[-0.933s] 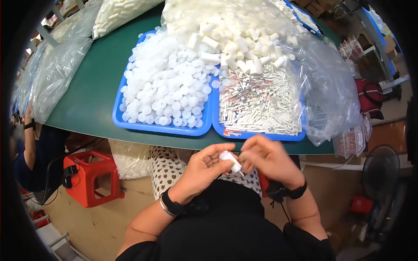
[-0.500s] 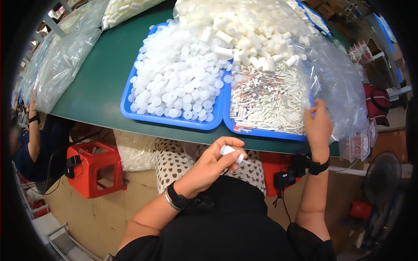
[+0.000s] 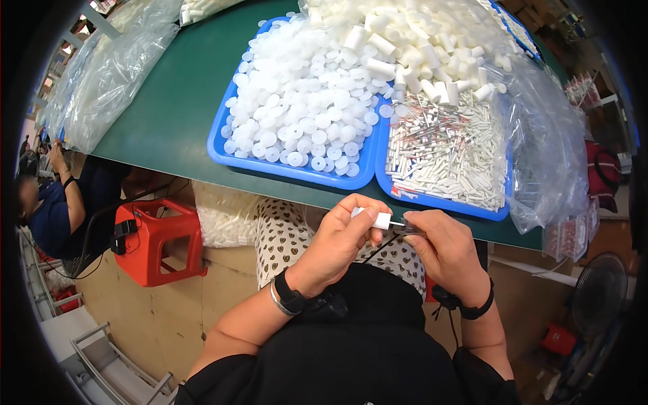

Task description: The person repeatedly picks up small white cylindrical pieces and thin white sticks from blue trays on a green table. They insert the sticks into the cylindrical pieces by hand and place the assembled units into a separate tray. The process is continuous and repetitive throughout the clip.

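Observation:
In front of my lap, my left hand (image 3: 337, 244) is closed around a short white cylinder (image 3: 380, 220), with a thin white pin sticking out of its right end. My right hand (image 3: 445, 248) meets it from the right, thumb and fingers pinched at the pin's tip. Something small and greyish shows between those fingertips, too little to make out. Beyond my hands is a blue tray (image 3: 297, 173) heaped with translucent white discs (image 3: 304, 108). Beside it, a second blue tray (image 3: 442, 201) holds thin white pins (image 3: 452, 158), some with reddish ends, and thicker off-white cylinders (image 3: 432, 61) lie behind.
Both trays stand on a green table (image 3: 162, 121). Clear plastic bags lie at left (image 3: 128, 74) and right (image 3: 550, 148). A red stool (image 3: 158, 243) stands at lower left, near a seated person (image 3: 57, 209). A fan (image 3: 599, 293) is at lower right.
My right hand has come from the right tray's edge down to the white cylinder's pin. My left hand still holds the cylinder. The view has shifted, so the trays appear further right.

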The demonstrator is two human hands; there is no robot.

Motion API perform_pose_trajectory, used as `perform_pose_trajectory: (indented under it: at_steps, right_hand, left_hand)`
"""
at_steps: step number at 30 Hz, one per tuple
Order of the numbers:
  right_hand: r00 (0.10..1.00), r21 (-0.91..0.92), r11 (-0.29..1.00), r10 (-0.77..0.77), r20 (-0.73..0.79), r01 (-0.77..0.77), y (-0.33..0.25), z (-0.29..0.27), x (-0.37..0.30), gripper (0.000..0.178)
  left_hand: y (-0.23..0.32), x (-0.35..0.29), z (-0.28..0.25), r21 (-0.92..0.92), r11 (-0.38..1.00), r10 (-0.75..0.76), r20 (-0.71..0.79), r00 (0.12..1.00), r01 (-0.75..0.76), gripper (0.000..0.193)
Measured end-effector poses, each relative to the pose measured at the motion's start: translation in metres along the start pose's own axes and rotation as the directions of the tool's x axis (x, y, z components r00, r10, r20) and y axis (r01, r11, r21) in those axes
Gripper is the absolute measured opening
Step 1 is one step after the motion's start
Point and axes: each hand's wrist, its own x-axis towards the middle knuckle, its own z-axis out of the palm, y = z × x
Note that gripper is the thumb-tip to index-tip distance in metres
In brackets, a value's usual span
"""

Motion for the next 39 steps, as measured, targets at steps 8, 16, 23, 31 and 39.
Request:
perform_pose_trajectory:
  at_steps: [8, 16, 23, 31, 39]
  right_hand:
    - [0.960, 0.228, 0.935, 0.279, 0.004, -0.272, -0.010, 0.025, -0.004, 0.028]
    - [0.994, 0.215, 0.971, 0.105, -0.009, -0.101, 0.007, 0.033, -0.007, 0.024]
    - [1.000, 0.276, 0.961, 0.014, 0.019, -0.019, 0.004, 0.044, -0.010, 0.024]
    - [0.991, 0.122, 0.992, 0.022, -0.134, -0.005, 0.001, 0.063, -0.001, 0.034]
    - [0.990, -0.021, 0.993, -0.113, -0.086, 0.112, 0.013, 0.051, 0.000, 0.028]
  left_hand:
    - [-0.013, -0.004, 0.009, 0.265, 0.946, 0.213, -0.069, 0.975, -0.188, 0.012]
    - [-0.020, -0.004, -0.007, 0.290, 0.945, 0.149, 0.025, 0.989, -0.149, 0.027]
    - [-0.026, -0.003, 0.002, 0.332, 0.898, 0.215, 0.244, 0.946, -0.290, 0.048]
    - [-0.016, 0.003, 0.002, -0.085, 0.996, 0.049, 0.138, 0.989, -0.038, 0.055]
    - [-0.016, -0.001, -0.003, -0.154, 0.985, -0.042, 0.233, 0.972, 0.079, 0.059]
